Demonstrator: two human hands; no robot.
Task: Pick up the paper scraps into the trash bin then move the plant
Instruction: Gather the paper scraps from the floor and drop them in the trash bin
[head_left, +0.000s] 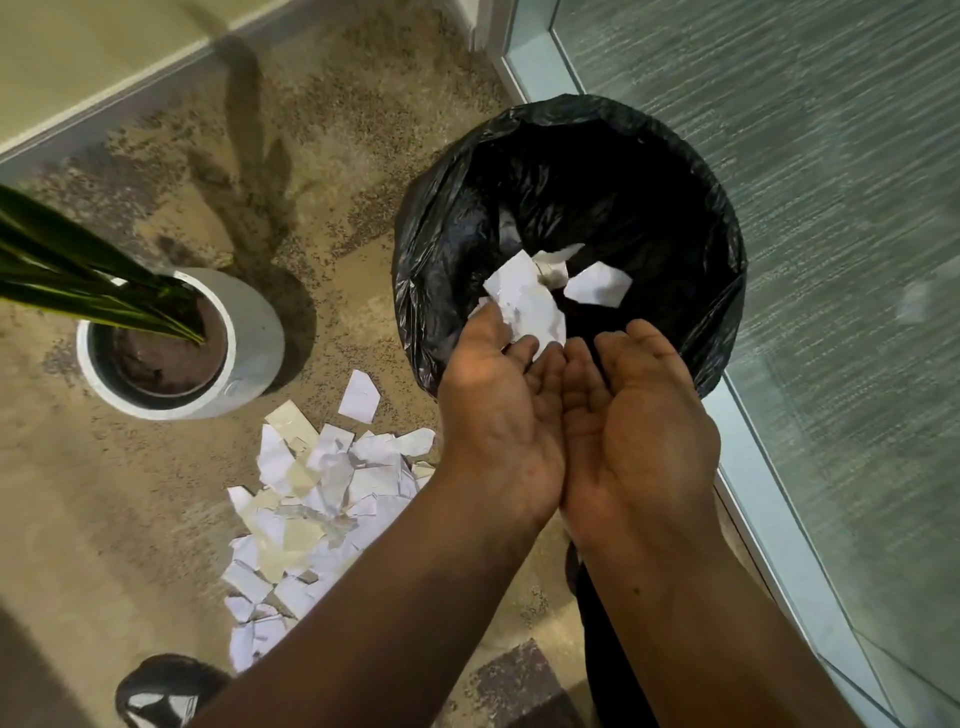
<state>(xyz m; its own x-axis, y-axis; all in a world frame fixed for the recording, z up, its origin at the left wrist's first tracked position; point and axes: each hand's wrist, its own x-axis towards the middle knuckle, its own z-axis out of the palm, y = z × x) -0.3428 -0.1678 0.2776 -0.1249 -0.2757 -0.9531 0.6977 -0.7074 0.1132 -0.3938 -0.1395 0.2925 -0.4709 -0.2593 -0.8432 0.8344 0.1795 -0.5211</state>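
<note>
A trash bin lined with a black bag (447, 244) stands on the floor in front of me. My left hand (501, 410) and my right hand (639, 415) are side by side, palms up and open, at the bin's near rim. White paper scraps (530, 301) lie just past my left fingertips, touching them, over the bin's opening; another scrap (597, 285) is further in. A pile of torn paper scraps (311, 499) covers the floor left of my arms. A plant with long green leaves (62, 270) stands in a white pot (254, 332) at the left.
A glass wall with a pale metal frame (748, 467) runs along the right, close behind the bin. A wall baseboard (104, 98) crosses the upper left. My black shoe (161, 691) is at the bottom left, near the paper pile.
</note>
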